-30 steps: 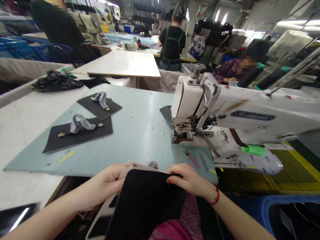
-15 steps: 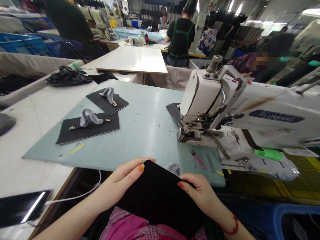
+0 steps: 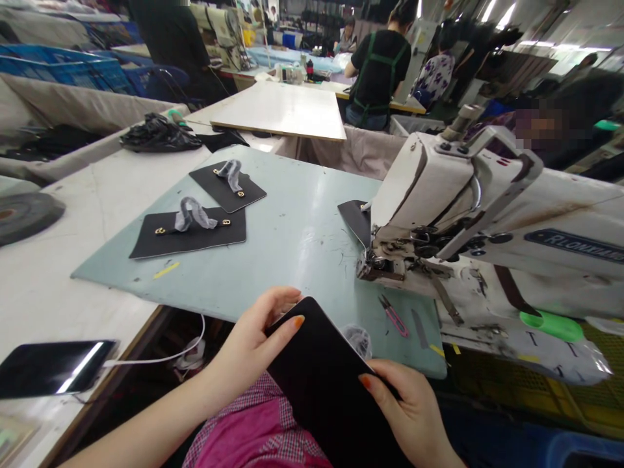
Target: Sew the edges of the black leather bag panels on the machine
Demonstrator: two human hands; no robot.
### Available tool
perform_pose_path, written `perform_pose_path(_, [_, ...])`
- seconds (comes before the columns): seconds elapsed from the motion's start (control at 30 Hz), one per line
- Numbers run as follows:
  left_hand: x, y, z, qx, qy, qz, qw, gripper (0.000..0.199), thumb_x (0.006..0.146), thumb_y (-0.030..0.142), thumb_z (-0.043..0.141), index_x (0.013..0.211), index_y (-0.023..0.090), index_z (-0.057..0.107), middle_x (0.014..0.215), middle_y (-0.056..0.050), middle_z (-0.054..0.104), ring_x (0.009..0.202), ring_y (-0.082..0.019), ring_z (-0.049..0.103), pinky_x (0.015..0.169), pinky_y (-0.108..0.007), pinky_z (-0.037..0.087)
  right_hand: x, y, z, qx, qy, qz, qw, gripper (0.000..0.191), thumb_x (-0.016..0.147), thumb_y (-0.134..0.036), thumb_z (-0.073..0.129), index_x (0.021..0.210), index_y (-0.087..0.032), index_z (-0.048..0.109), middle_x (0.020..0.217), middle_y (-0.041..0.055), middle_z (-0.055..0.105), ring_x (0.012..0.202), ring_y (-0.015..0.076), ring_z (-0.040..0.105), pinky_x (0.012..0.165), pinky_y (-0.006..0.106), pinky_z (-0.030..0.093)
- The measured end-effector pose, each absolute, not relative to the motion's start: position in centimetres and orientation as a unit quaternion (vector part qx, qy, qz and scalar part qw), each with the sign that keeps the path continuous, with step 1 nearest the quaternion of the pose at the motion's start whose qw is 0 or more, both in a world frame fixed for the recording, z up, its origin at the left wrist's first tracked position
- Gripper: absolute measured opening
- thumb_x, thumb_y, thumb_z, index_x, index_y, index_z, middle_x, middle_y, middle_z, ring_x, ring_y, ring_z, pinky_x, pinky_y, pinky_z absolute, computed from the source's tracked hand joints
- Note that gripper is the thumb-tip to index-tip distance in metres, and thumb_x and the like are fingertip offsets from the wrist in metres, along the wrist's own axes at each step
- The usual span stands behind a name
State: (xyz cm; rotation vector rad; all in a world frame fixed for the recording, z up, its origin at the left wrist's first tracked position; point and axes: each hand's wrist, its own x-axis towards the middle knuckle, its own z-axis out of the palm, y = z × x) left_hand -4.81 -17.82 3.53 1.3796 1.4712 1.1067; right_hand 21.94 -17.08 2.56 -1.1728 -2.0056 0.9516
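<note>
A black panel (image 3: 326, 377) with a pale edge is held over the lap, tilted. My left hand (image 3: 266, 335) pinches its upper left corner, thumb on the near face. Farther down its right edge, my right hand (image 3: 407, 403) grips it the same way. Clear plastic wrap (image 3: 357, 339) sticks out from behind the panel. On the green board (image 3: 287, 253) lie two black pieces, one nearer (image 3: 141, 240) and one farther (image 3: 221, 194), each with gold rings and a plastic-wrapped handle. Another black piece (image 3: 354, 218) is partly hidden behind the sewing machine (image 3: 419, 188).
Pink-handled snips (image 3: 397, 320) and a grey blade (image 3: 419, 328) lie beneath the machine head. At left are a phone (image 3: 53, 368) with a white cable, a dark roll (image 3: 29, 214) and a black plastic bag (image 3: 158, 133). A person in a green apron (image 3: 380, 65) is beyond.
The view has turned, moving the table and machine within it. The black panel is tilted more steeply, its right edge running further downward, with both hands still on it.
</note>
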Motion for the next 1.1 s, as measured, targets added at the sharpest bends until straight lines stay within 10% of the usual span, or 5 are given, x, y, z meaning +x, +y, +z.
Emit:
perform_pose_path(0.33, [-3.6,-18.2,2.4,0.687,0.568,0.446,0.082,0.029,0.093,0.02,0.057,0.122,0.019,0.06,0.116,-0.008,0.072,0.105,-0.019,0.07,0.094,-0.03,0.055,21.0,-18.1,2.9,-0.48,-0.71,0.383,0.345,0.024,0.095,-0.037,0.059,0.085,-0.022,0.076,0.072,-0.0003,0.072,0.062,0.0145,0.068,0.058,0.016,0.05])
perform_pose_path(0.73, [-4.1,-17.3,3.4,0.531,0.557,0.512,0.381,0.018,0.091,0.028,0.063,0.075,0.02,0.059,0.089,-0.002,0.068,0.082,-0.013,0.064,0.071,-0.023,0.049,21.3,-18.4,2.9,-0.477,-0.711,0.403,0.322,0.025,0.095,-0.037,0.058,0.082,-0.021,0.074,0.072,-0.0002,0.071,0.063,0.0136,0.067,0.059,0.016,0.047])
perform_pose_path(1.1, [-3.6,-17.7,4.5,0.556,0.55,0.529,0.33,0.016,0.091,0.018,0.061,0.075,0.019,0.058,0.083,0.001,0.065,0.076,-0.01,0.061,0.068,-0.021,0.046,21.6,-18.1,2.4,-0.48,-0.705,0.436,0.288,0.032,0.097,-0.042,0.055,0.083,-0.019,0.072,0.068,0.0003,0.066,0.061,0.0143,0.062,0.058,0.018,0.044])
